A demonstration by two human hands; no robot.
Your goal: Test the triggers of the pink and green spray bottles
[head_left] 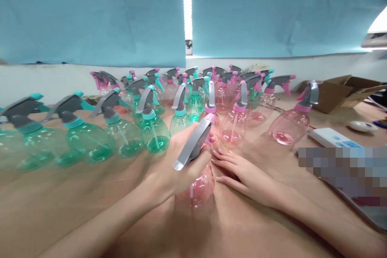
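Slanting in from lower left: forearm (121, 211), then left hand (179, 148), fingers clamped around the neck of a pink spray bottle (199, 189), spray head (194, 144) above the grip. Bottle between both hands, mid-desk (60, 201). Right hand (243, 172) palm down, fingers extended, thumb apart, tips just beside bottle; touching or not, cannot tell.

Blue blinds (90, 16) above white wall (36, 82)

Forward reach blocked by close-set green bottles (155, 134) and pink bottles (234, 125). Tabletop (69, 195) lies open between green bottles and left forearm (121, 215).
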